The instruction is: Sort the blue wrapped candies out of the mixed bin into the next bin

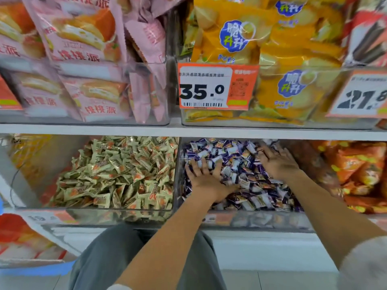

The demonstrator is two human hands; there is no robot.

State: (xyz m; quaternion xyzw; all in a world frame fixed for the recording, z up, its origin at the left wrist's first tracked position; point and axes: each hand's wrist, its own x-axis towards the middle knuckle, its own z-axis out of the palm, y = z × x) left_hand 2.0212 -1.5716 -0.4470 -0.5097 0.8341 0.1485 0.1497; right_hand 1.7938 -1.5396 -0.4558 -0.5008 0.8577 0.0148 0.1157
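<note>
Blue candies (247, 164): heaped in the clear bin (178, 185) at 5 o'clock.
Left hand (206, 177): fingers spread, pressed flat on the candies.
Right hand (276, 162): spread, flat on the heap.
Beige candies (117, 172): bin at 7 o'clock.
Price tag (217, 86): reads "35.0", at 12 o'clock.

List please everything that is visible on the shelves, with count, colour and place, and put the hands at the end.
blue candies: many, blue and white, lower middle bin
beige candies: many, beige with orange, lower bin to the left of the blue ones
pink packs: many, pink, upper left bin
yellow packs: many, yellow with blue logo, upper middle bin
orange packs: several, orange, lower right
price tag: one, orange and white, reads 35.0, on the upper middle bin
left hand: fingers spread, on the blue candies
right hand: fingers spread, on the blue candies further back
</note>
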